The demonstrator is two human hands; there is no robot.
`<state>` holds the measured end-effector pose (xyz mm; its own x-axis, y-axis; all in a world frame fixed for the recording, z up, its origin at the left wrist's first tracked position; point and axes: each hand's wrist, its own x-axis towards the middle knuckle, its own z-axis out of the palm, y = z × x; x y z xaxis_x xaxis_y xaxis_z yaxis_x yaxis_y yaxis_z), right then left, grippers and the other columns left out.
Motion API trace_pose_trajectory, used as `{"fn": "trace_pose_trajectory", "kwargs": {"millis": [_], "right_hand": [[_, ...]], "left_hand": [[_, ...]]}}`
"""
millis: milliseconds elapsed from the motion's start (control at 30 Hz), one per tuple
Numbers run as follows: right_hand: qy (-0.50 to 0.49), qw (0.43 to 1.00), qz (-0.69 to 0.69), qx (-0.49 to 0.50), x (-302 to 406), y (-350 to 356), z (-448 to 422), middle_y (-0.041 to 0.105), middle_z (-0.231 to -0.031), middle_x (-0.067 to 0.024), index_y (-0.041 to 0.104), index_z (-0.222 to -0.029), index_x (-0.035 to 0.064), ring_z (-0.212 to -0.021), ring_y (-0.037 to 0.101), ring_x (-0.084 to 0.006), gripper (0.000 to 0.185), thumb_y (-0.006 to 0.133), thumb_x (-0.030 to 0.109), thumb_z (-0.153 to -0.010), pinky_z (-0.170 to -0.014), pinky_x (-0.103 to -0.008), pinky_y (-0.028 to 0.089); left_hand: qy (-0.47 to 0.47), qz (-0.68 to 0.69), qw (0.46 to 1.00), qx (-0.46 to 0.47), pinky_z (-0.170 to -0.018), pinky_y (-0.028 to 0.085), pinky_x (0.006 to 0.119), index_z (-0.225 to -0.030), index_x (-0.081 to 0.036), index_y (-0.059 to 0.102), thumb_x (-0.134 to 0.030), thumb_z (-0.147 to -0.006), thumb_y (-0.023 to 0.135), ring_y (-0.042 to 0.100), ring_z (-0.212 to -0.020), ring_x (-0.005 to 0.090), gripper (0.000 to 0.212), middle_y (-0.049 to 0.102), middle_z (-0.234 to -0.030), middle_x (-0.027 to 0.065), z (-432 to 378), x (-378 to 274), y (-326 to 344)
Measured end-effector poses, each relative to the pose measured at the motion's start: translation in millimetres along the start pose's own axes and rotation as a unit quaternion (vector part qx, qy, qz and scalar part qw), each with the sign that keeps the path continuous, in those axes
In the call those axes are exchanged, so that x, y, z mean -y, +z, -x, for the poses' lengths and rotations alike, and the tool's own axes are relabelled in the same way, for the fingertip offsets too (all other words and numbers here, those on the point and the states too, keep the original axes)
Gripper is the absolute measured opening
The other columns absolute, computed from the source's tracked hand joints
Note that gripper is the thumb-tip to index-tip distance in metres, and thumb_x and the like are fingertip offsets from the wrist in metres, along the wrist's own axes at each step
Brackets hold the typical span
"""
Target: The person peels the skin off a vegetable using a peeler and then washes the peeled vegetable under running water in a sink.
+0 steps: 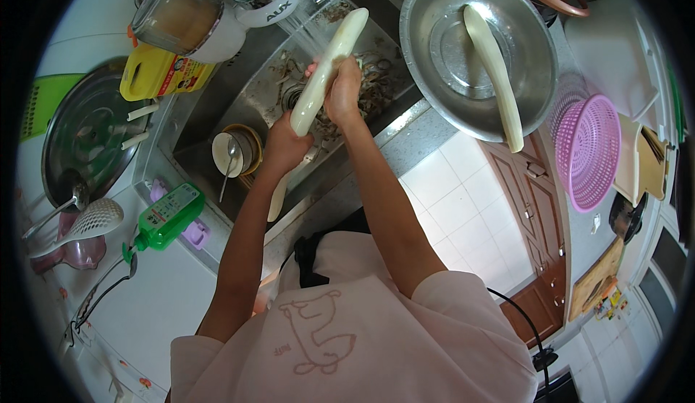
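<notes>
A long, pale peeled vegetable point(331, 66) is held at a slant over the steel sink point(252, 85), beside water running from the AUX tap unit point(269, 4). My left hand point(288, 145) is closed around its lower end. Higher up, my right hand point(345, 88) grips its middle from the right; some fingers are hidden behind it. Below my left hand another pale, long piece point(278, 199) leans at the sink's near edge, partly covered by my arm. A similar peeled vegetable point(497, 71) lies across the steel basin point(410, 39) on the right. Dark peelings point(377, 90) lie in the sink.
Stacked bowls with a spoon point(232, 153) sit in the sink's left corner. Left of it are a green detergent bottle point(171, 215), a yellow container point(163, 74), a large round lid point(89, 131) and a slotted ladle point(103, 215). A pink colander point(589, 153) stands on the right counter.
</notes>
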<state>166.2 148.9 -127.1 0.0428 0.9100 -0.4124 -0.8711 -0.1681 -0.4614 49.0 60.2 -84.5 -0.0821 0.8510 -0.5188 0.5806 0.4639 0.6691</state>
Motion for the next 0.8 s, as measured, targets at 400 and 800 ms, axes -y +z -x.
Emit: {"fn": "trace_pose_trajectory", "kwargs": {"millis": [400,800], "right_hand": [[-0.013,0.999,-0.041,0.006,1.4,-0.5,2.8,0.059,-0.085,-0.0176,0.046,-0.11,-0.0024,-0.067,0.06,-0.0249,0.028,0.039,0.006,-0.083,-0.065,-0.0394,0.053],[-0.009,0.999,-0.042,-0.007,8.5,2.0,2.4,0.059,-0.082,-0.0149,0.047,-0.108,0.0025,-0.064,0.06,-0.0227,0.023,0.045,0.013,-0.087,-0.059,-0.0389,0.054]], "left_hand": [[-0.016,0.007,1.0,0.003,-0.073,0.053,0.039,-0.105,0.003,0.061,-0.008,-0.069,0.067,0.069,-0.08,0.0315,0.038,0.068,-0.089,0.0214,1.5,-1.1,4.8],[-0.004,-0.021,1.0,-0.013,-0.074,0.052,0.041,-0.101,0.003,0.06,-0.008,-0.068,0.067,0.068,-0.083,0.0375,0.036,0.067,-0.087,0.0246,-2.1,-15.3,8.9]]}}
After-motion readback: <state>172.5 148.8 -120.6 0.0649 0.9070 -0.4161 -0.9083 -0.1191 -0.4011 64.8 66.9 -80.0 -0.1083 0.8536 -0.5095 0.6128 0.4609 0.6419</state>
